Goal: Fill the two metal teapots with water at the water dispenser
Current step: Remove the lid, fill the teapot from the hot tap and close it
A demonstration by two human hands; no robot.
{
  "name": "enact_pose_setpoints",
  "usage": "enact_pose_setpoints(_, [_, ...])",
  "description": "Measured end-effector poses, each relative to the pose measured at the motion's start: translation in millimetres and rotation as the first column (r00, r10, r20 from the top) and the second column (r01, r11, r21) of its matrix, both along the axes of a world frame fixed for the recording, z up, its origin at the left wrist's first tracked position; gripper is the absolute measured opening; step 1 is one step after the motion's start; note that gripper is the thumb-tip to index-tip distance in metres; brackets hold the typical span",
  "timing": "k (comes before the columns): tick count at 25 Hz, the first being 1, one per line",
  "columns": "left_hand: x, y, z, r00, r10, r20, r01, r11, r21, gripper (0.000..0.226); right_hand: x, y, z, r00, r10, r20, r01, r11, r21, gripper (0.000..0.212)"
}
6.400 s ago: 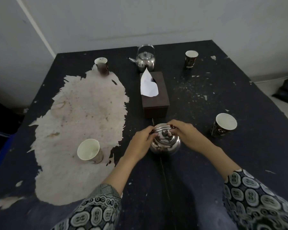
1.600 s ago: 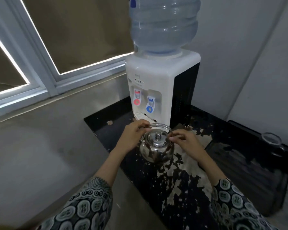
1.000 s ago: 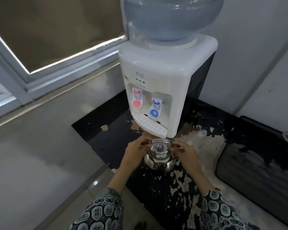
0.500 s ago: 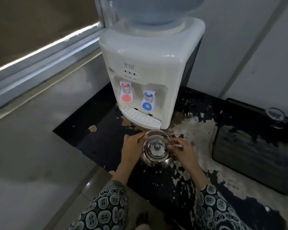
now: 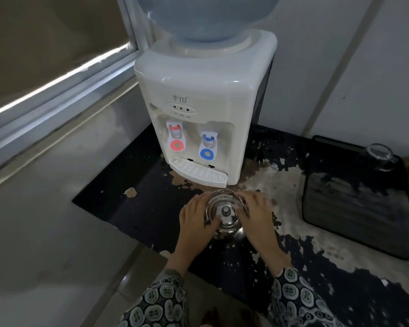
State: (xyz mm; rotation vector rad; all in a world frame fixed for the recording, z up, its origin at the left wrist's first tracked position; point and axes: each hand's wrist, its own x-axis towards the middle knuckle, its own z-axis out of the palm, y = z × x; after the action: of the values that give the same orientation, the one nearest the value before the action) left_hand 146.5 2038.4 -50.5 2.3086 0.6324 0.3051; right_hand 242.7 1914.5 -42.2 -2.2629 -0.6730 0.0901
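Currently both hands on the metal teapot [image 5: 226, 217], lid on, sitting on the worn black surface [image 5: 118, 204] just in front of the water dispenser [image 5: 206, 95] drip tray [image 5: 198, 172]. Left hand [image 5: 195, 219] fingers curl round its left side, right hand [image 5: 257, 214] fingers curl round the right side. Teapot is not under either tap; red tap [image 5: 176, 135] left, blue tap [image 5: 207, 145] right.
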Motion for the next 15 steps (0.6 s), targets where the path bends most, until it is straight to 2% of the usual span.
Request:
enact_pose_setpoints(2, [-5.2,-8.9,-5.6,0.989,-0.114,-0.089,0.118,0.992,0.047,0.078,-4.2,4.0,-3.1,0.992,0.111,0.057,-0.099,0.979,-0.179,0.035])
enact_pose_setpoints(4, [-1.4,-13.1,-10.6,0.98,-0.103,-0.173,0.11,0.993,0.037,0.086,-6.0,4.3,-7.0,0.987,0.153,0.05,-0.13,0.94,-0.315,0.04])
enact_pose_setpoints(7, [8.0,-13.6,-12.2,0.979,-0.018,-0.203,0.024,0.999,0.026,0.09,-6.5,5.4,-7.1,0.981,0.137,0.136,-0.081,0.933,-0.35,0.039])
enact_pose_setpoints(10, [12.5,-10.4,-12.0,0.976,0.001,-0.218,0.002,1.0,0.01,0.091,0.7,10.7,-4.0,0.944,0.236,0.231,-0.122,0.899,-0.421,0.036])
enact_pose_setpoints(13, [12.8,-8.6,-10.1,0.975,0.005,-0.224,0.002,1.0,0.03,0.09,9.5,17.1,-2.8,0.925,0.331,0.187,-0.21,0.854,-0.475,0.033])
enact_pose_setpoints(15, [13.8,-7.0,-8.7,0.978,0.013,-0.207,-0.013,1.0,0.005,0.088,12.6,20.3,-0.5,0.951,0.298,0.078,-0.244,0.885,-0.396,0.028])
